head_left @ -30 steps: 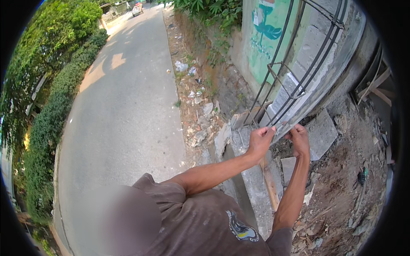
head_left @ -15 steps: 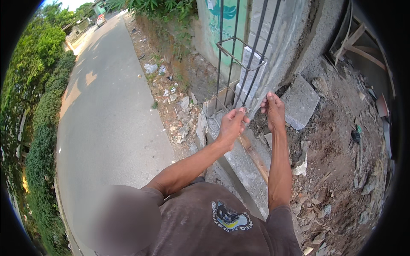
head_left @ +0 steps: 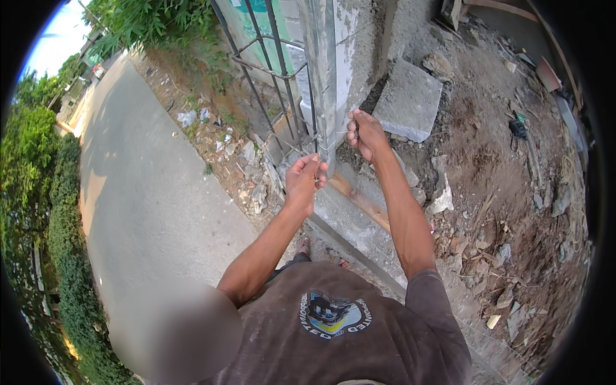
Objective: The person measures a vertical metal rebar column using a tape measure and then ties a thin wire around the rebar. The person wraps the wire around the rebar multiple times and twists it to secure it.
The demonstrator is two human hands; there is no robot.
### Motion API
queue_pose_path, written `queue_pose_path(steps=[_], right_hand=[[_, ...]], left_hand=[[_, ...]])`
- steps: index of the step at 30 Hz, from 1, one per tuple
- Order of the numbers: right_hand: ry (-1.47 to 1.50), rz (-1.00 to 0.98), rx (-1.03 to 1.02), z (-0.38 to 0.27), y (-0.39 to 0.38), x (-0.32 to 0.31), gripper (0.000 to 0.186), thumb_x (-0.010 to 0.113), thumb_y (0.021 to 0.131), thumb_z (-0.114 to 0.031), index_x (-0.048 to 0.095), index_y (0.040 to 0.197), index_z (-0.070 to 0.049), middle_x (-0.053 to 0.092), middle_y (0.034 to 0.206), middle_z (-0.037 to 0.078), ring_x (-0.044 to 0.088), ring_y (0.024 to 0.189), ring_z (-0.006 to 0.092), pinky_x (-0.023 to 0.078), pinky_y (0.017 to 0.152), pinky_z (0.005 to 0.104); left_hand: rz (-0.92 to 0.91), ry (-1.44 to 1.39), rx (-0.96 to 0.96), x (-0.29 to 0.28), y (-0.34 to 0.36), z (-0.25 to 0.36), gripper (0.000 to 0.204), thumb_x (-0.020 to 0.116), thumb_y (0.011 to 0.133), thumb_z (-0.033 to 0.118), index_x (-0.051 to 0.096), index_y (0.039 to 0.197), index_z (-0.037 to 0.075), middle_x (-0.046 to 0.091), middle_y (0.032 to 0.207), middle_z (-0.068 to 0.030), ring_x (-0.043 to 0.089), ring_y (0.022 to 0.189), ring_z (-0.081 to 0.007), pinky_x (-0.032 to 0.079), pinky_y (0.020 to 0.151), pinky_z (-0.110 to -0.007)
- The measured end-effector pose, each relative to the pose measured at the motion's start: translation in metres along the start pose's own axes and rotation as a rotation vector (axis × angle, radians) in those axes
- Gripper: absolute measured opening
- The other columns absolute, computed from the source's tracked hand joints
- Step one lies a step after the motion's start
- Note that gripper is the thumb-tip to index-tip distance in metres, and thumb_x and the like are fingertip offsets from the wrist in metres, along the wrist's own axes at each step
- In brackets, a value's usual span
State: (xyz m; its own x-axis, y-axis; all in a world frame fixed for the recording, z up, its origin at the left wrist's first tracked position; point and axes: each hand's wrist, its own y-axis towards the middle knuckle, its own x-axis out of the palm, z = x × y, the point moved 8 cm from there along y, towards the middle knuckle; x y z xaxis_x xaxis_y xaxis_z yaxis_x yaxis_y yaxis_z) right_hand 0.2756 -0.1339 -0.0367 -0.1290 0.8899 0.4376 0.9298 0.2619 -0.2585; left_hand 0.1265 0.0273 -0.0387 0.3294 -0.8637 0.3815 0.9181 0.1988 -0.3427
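A thin wire point(head_left: 342, 133) runs around the foot of a grey upright plank point(head_left: 319, 70) and a steel rod beside it. Its right end goes into my right hand point(head_left: 369, 136), whose fingers are pinched together to the right of the plank. My left hand point(head_left: 304, 184) is closed just below and left of the plank's foot, its thumb and fingers pinching a thin end that looks like the same wire. Left of the plank stands a cage of dark reinforcing bars point(head_left: 282, 64), tied by a square steel ring point(head_left: 266, 68).
A concrete block point(head_left: 410, 99) leans by the rough wall on the right, above dirt and rubble point(head_left: 481, 160). Below the plank, a wooden strip point(head_left: 359, 201) lies along a concrete footing. A paved road point(head_left: 154, 173) runs along the left, bordered by a hedge point(head_left: 70, 199).
My view has shifted, so the bars and plank appear farther left. My hands have moved apart slightly, the right one now drawn out from the plank with wire showing.
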Motion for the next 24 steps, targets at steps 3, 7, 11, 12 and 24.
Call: queue_pose_path(steps=[3, 7, 11, 12, 24], right_hand=[[0.078, -0.08, 0.077, -0.002, -0.001, -0.002, 0.023, 0.051, 0.11, -0.029, 0.06, 0.107, -0.007, 0.057, 0.072, -0.004, 0.05, 0.053, 0.008, 0.04, 0.045, 0.0215], [0.059, -0.136, 0.082, -0.013, -0.001, -0.011, 0.023, 0.057, 0.105, -0.017, 0.065, 0.121, -0.002, 0.06, 0.076, -0.003, 0.052, 0.056, 0.0077, 0.043, 0.048, 0.0214], [-0.236, -0.1, -0.049, -0.03, 0.006, -0.027, 0.027, 0.062, 0.099, -0.007, 0.068, 0.123, 0.002, 0.068, 0.088, 0.0, 0.057, 0.063, 0.0078, 0.048, 0.057, 0.0219], [-0.338, -0.082, -0.093, -0.034, 0.01, -0.031, 0.027, 0.063, 0.098, -0.007, 0.069, 0.122, 0.003, 0.07, 0.091, 0.001, 0.059, 0.066, 0.0077, 0.05, 0.059, 0.0219], [-0.515, 0.057, -0.344, -0.056, 0.034, -0.027, 0.012, 0.081, 0.08, -0.003, 0.076, 0.091, 0.0, 0.074, 0.076, 0.006, 0.066, 0.058, 0.0109, 0.053, 0.052, 0.0291]], left_hand=[[-0.001, -0.019, 0.01, 0.004, -0.005, 0.0, 0.018, 0.062, 0.103, 0.021, 0.061, 0.115, 0.007, 0.07, 0.091, -0.0031, 0.061, 0.069, -0.0085, 0.049, 0.062, -0.024], [-0.04, -0.082, -0.083, 0.013, -0.019, -0.011, 0.018, 0.067, 0.102, 0.023, 0.061, 0.113, 0.009, 0.07, 0.093, -0.0025, 0.063, 0.075, -0.0099, 0.054, 0.07, -0.027], [-0.149, -0.148, -0.178, 0.048, -0.019, -0.035, 0.018, 0.066, 0.102, 0.021, 0.061, 0.116, 0.01, 0.069, 0.094, -0.0025, 0.064, 0.078, -0.0108, 0.055, 0.071, -0.028], [-0.196, -0.175, -0.185, 0.059, -0.014, -0.04, 0.018, 0.066, 0.102, 0.02, 0.061, 0.117, 0.009, 0.069, 0.094, -0.0026, 0.064, 0.078, -0.0111, 0.055, 0.071, -0.028], [-0.068, -0.484, -0.043, 0.129, 0.11, -0.051, 0.023, 0.061, 0.105, 0.03, 0.057, 0.122, 0.015, 0.06, 0.095, 0.0035, 0.052, 0.074, -0.0075, 0.044, 0.063, -0.023]])
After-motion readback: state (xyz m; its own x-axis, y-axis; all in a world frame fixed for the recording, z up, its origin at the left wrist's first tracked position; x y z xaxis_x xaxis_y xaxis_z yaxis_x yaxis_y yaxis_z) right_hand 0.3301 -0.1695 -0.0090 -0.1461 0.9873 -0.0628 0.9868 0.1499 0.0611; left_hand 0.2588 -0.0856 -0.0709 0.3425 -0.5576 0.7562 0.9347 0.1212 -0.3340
